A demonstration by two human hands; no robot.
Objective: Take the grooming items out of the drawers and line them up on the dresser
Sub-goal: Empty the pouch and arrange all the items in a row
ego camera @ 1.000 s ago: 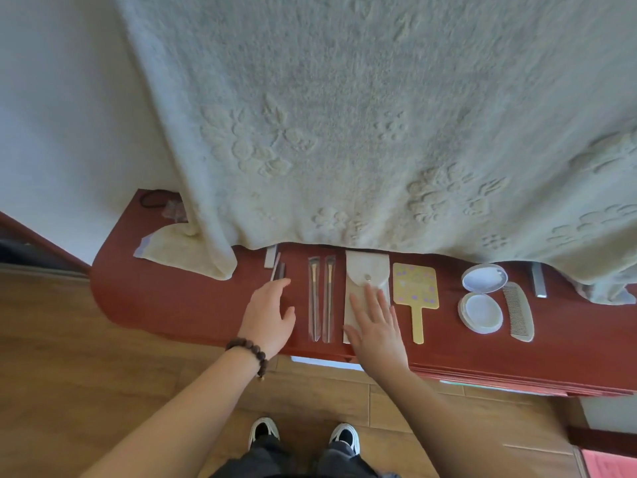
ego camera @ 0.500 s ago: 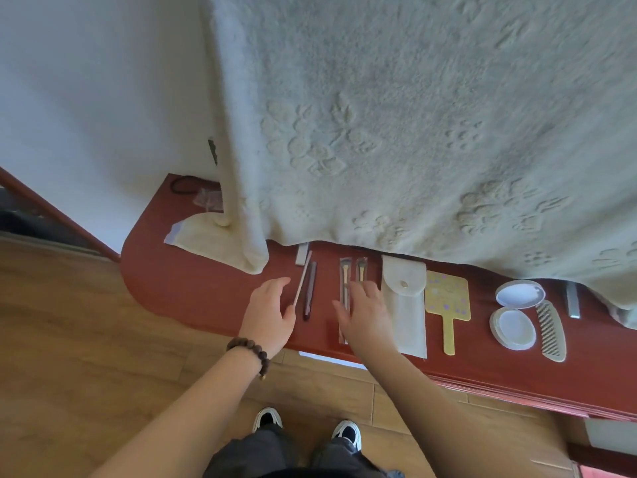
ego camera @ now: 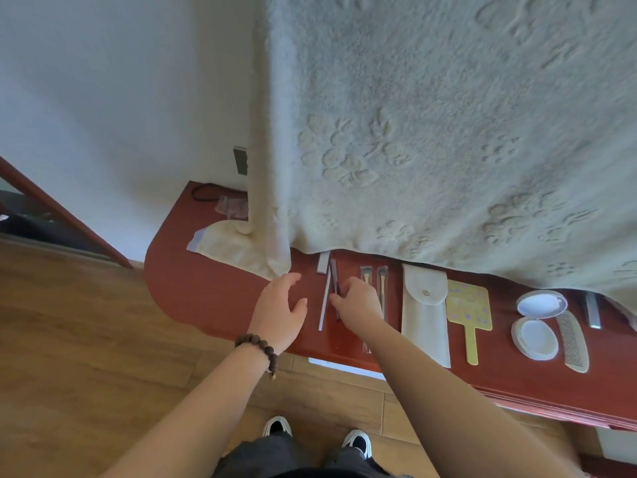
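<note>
Grooming items lie in a row on the red dresser top [ego camera: 206,291]. From left: a slim silver file [ego camera: 324,305], a dark thin stick [ego camera: 333,274], two makeup brushes [ego camera: 382,281] in clear sleeves, a white pouch [ego camera: 425,322], a yellow hand mirror [ego camera: 468,305], an open white compact [ego camera: 536,336] and a pale comb [ego camera: 573,343]. My right hand [ego camera: 358,303] pinches the dark stick with curled fingertips and covers the brushes' lower parts. My left hand [ego camera: 279,312], with a bead bracelet at the wrist, rests flat on the dresser just left of the file, fingers relaxed.
A thick cream blanket [ego camera: 448,132] hangs over the back of the dresser and hides its rear edge. A small silver piece [ego camera: 323,263] and a metal strip [ego camera: 592,310] lie at its hem. A black cable [ego camera: 203,193] sits at the far left corner. Wooden floor lies below.
My right hand has moved left, from the white pouch across the brushes to the dark stick, and its fingers have curled onto it. The left hand has stayed beside the file.
</note>
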